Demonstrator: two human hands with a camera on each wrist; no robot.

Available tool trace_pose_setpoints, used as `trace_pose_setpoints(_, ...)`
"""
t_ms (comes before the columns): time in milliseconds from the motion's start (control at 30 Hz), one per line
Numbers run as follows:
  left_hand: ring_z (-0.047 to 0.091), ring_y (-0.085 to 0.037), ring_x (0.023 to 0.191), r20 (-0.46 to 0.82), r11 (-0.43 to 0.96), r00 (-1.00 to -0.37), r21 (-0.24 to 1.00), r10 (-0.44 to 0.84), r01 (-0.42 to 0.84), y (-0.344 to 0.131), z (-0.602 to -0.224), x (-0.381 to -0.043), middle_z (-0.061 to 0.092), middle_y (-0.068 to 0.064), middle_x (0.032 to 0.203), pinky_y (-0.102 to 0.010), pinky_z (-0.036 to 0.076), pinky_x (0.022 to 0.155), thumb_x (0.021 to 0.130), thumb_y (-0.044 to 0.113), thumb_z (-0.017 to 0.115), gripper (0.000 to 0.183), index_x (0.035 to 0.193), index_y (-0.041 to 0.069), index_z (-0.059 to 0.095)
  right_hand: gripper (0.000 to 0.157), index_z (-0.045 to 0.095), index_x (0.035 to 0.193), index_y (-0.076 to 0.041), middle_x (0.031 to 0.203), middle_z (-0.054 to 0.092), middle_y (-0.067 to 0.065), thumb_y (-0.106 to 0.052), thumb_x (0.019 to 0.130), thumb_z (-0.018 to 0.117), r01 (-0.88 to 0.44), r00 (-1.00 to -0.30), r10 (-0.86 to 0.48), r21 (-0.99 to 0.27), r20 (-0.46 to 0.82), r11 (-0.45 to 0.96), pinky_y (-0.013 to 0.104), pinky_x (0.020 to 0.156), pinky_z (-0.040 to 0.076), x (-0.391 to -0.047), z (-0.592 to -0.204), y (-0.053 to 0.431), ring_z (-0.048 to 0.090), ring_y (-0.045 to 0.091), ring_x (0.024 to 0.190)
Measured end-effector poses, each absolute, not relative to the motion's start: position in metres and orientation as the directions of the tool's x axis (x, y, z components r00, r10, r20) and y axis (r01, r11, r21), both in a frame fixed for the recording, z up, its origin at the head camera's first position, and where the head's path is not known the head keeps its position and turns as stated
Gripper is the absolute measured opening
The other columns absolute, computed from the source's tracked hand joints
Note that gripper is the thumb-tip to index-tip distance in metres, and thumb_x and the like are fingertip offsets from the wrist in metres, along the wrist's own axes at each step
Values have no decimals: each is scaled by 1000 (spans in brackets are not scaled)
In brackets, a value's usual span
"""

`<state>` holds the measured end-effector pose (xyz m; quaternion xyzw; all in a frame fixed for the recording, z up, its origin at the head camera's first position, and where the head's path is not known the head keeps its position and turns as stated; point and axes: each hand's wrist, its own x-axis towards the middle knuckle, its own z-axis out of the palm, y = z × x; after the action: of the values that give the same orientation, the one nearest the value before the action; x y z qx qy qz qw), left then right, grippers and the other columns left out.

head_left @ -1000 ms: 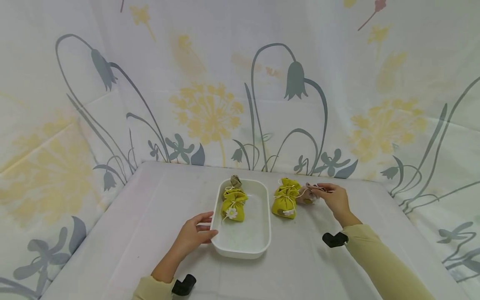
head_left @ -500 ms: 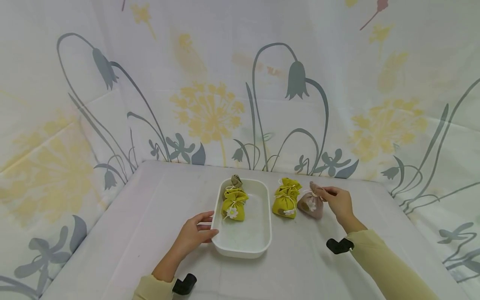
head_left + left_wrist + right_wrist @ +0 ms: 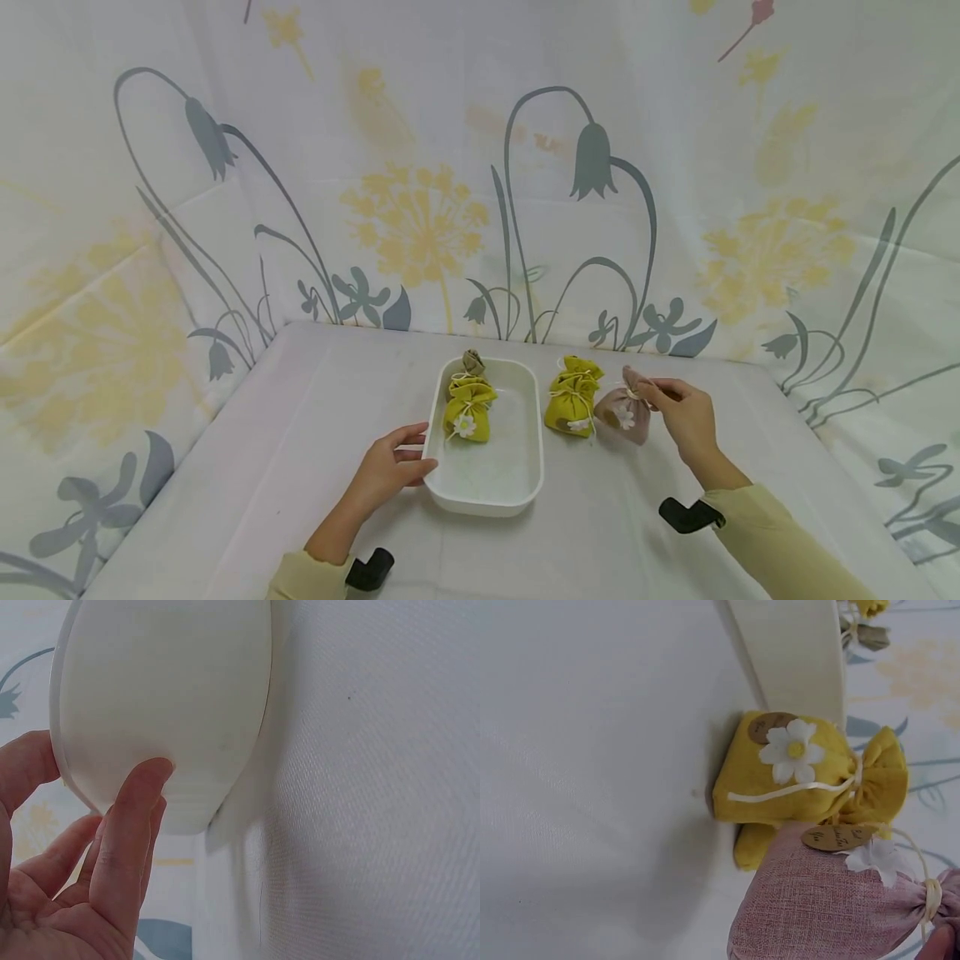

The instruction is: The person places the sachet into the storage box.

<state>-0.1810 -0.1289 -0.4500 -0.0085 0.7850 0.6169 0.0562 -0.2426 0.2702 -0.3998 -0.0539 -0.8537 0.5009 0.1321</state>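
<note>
My right hand pinches the gathered neck of a dusty-pink drawstring pouch. In the right wrist view this pink pouch carries a white fabric flower and a brown oval tag; only a fingertip shows at its neck. Beside it, two mustard-yellow pouches stand one behind the other. My left hand holds the left side of a white plastic tub. In the left wrist view, a finger presses the tub's outer wall. A yellow pouch sits inside the tub.
Behind the tub's yellow pouch, the top of a grey-beige pouch shows above the far rim. A white cloth covers the table. Flower-printed fabric hangs at its back and sides.
My right hand has drawn the pink pouch out from behind the yellow ones, bringing it upright and slightly nearer, with its flower in sight. My left hand and the tub stay put.
</note>
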Motion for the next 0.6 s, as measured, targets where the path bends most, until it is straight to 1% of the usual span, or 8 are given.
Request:
trace_pose_setpoints(100, 60, -26, 98, -98, 235, -994, 969, 57, -82, -129, -450, -181, 55, -15, 119, -33, 57, 66, 79, 8, 74, 58, 132, 5, 50, 47, 64, 109, 5, 80, 62, -13, -36, 87, 66, -52, -951, 247, -882, 187, 468, 13, 65, 50, -235, -394, 266, 59, 4, 74)
trace_pose_setpoints(267, 60, -26, 98, -98, 242, -994, 967, 49, -84, -129, -449, -180, 55, -14, 119, -33, 57, 65, 79, 8, 74, 58, 132, 5, 50, 47, 64, 108, 5, 76, 62, -12, -36, 86, 67, -46, -950, 254, -886, 182, 462, 13, 65, 48, -222, -386, 261, 59, 8, 73)
trace_pose_setpoints(433, 60, -26, 98, -97, 243, -994, 967, 52, -81, -128, -449, -180, 54, -14, 120, -32, 57, 65, 79, 9, 74, 58, 132, 5, 51, 44, 63, 106, 7, 75, 62, -11, -33, 87, 67, -68, -952, 241, -899, 188, 433, 14, 66, 48, -212, -384, 257, 59, 11, 74)
trace_pose_setpoints(600, 60, -26, 98, -95, 254, -994, 964, 51, -79, -129, -450, -181, 54, -14, 119, -32, 57, 65, 80, 9, 74, 57, 132, 5, 51, 42, 63, 104, 8, 75, 63, -12, -30, 86, 67, -103, -952, 229, -919, 202, 381, 14, 68, 48, -205, -382, 252, 60, 9, 72)
